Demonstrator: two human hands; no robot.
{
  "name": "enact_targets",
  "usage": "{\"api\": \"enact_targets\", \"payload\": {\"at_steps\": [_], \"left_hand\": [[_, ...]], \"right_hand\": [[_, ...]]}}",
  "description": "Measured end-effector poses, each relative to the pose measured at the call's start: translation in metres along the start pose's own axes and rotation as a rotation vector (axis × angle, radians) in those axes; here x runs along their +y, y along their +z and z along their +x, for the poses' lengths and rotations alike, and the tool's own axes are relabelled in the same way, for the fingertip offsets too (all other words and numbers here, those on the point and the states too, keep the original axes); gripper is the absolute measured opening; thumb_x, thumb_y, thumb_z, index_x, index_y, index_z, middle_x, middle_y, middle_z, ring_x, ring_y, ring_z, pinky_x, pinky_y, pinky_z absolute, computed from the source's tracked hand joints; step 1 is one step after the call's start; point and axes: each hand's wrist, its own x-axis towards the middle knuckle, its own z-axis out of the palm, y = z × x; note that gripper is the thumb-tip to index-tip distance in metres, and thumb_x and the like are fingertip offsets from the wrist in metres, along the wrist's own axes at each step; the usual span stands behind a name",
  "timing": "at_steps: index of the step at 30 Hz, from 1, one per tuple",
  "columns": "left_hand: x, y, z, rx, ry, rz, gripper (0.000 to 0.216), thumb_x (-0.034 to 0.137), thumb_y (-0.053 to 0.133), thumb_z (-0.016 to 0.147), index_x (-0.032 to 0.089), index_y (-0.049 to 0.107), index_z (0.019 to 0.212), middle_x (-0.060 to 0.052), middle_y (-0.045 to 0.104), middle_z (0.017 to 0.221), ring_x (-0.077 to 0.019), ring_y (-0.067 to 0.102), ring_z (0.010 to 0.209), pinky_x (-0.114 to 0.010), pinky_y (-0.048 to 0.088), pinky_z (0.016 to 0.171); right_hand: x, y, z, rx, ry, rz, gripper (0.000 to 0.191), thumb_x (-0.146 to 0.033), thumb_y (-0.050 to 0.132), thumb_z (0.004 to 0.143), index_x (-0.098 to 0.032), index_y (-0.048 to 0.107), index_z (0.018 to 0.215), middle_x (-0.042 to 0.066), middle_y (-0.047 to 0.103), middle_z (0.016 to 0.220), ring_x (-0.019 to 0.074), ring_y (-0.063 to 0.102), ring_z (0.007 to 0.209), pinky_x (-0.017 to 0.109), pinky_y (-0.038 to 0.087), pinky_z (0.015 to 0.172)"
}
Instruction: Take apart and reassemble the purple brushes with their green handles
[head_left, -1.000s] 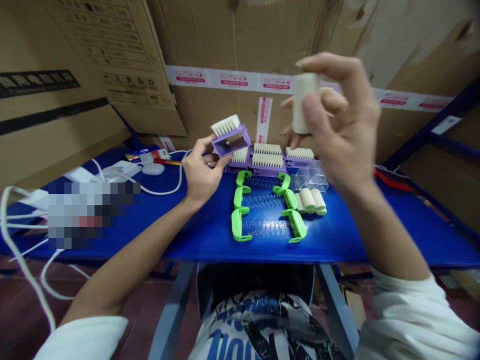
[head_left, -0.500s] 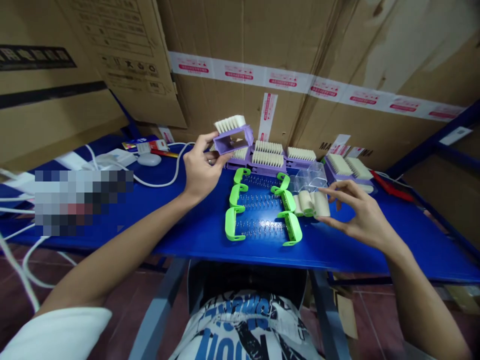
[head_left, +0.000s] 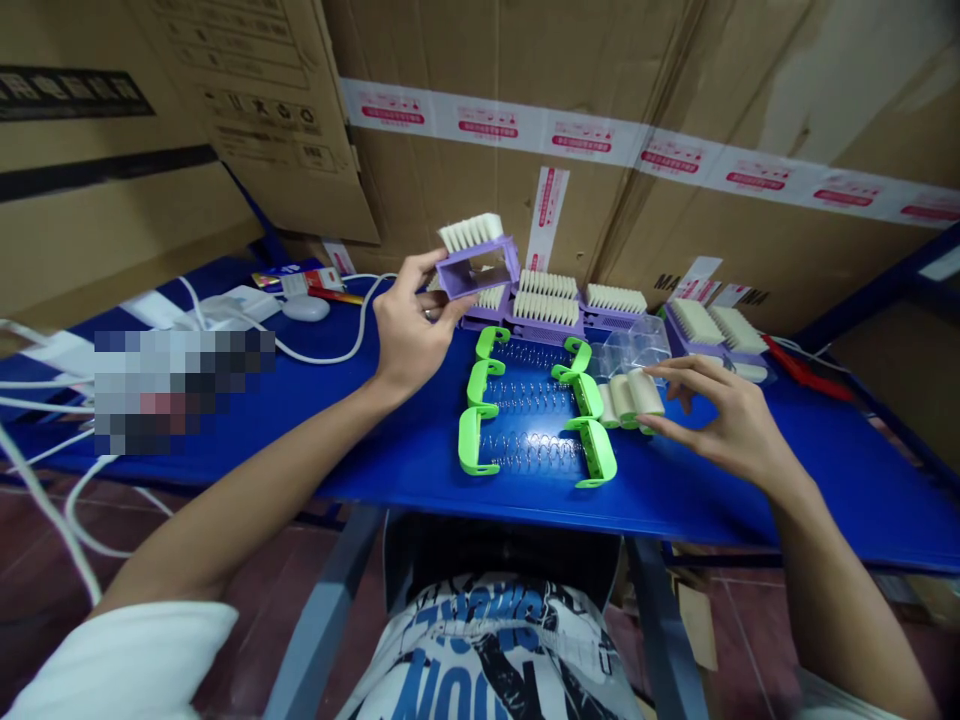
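Observation:
My left hand (head_left: 409,330) is raised over the blue table (head_left: 375,440) and grips a purple brush frame (head_left: 478,262) topped with white bristles. My right hand (head_left: 724,420) reaches down to a row of cream rollers (head_left: 630,397) lying on the table; thumb and forefinger pinch the rightmost roller (head_left: 646,392). Beside the rollers lie three green handle pairs joined by metal springs (head_left: 534,415). More purple brushes (head_left: 547,305) stand in a row behind them.
Clear plastic covers (head_left: 630,350) sit behind the rollers. Two more brushes (head_left: 716,328) and a red tool (head_left: 806,368) lie at the right. White cables (head_left: 330,350), a mouse (head_left: 305,308) and papers are at the left. Cardboard boxes (head_left: 525,120) wall the back.
My right hand came down from in front of the camera, where it held a cream roller, to the row of rollers on the table. The left hand lifted the purple brush frame slightly.

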Motion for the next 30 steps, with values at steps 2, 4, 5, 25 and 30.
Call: {"api": "enact_targets", "payload": {"at_steps": [2, 4, 5, 25, 30], "left_hand": [[-0.001, 0.000, -0.001, -0.001, -0.001, 0.003, 0.070, 0.067, 0.090, 0.097, 0.021, 0.067, 0.145, -0.012, 0.083, 0.132, -0.0248, 0.090, 0.102, -0.025, 0.073, 0.082], [0.000, 0.001, -0.001, 0.001, -0.008, 0.007, 0.072, 0.069, 0.090, 0.095, 0.022, 0.067, 0.144, -0.012, 0.084, 0.134, -0.0240, 0.090, 0.099, -0.024, 0.072, 0.078], [0.001, 0.001, -0.001, 0.001, -0.011, 0.009, 0.073, 0.071, 0.090, 0.094, 0.022, 0.068, 0.144, -0.012, 0.084, 0.134, -0.0238, 0.090, 0.099, -0.023, 0.072, 0.076], [0.027, -0.005, 0.000, -0.373, -0.519, -0.587, 0.055, 0.075, 0.062, 0.112, 0.024, 0.080, 0.121, -0.009, 0.090, 0.100, -0.0258, 0.092, 0.096, -0.028, 0.079, 0.080], [0.034, -0.010, 0.000, -0.505, -0.568, -0.668, 0.059, 0.080, 0.072, 0.103, 0.022, 0.082, 0.110, -0.011, 0.087, 0.088, -0.0298, 0.090, 0.079, -0.034, 0.077, 0.065]], "right_hand": [[0.000, 0.001, -0.001, 0.008, 0.007, -0.003, 0.037, -0.043, 0.086, 0.102, -0.027, 0.079, 0.135, 0.010, 0.080, 0.128, 0.0193, 0.070, 0.077, 0.040, 0.063, 0.075], [-0.001, 0.002, -0.002, 0.022, 0.011, -0.014, 0.033, -0.042, 0.085, 0.103, -0.027, 0.080, 0.132, 0.010, 0.081, 0.128, 0.0183, 0.069, 0.074, 0.039, 0.063, 0.074], [-0.001, 0.002, -0.002, 0.033, 0.012, -0.024, 0.031, -0.041, 0.084, 0.104, -0.027, 0.080, 0.131, 0.010, 0.081, 0.128, 0.0178, 0.068, 0.072, 0.040, 0.062, 0.074], [-0.041, -0.007, 0.137, 0.031, -0.343, 0.146, 0.103, -0.059, 0.088, 0.094, -0.031, 0.037, 0.179, 0.015, 0.055, 0.172, 0.0378, 0.063, 0.152, 0.062, 0.058, 0.124], [-0.090, 0.025, 0.175, 0.077, -0.402, 0.248, 0.097, -0.068, 0.089, 0.089, -0.033, 0.046, 0.170, 0.012, 0.058, 0.172, 0.0418, 0.056, 0.163, 0.066, 0.053, 0.128]]}}
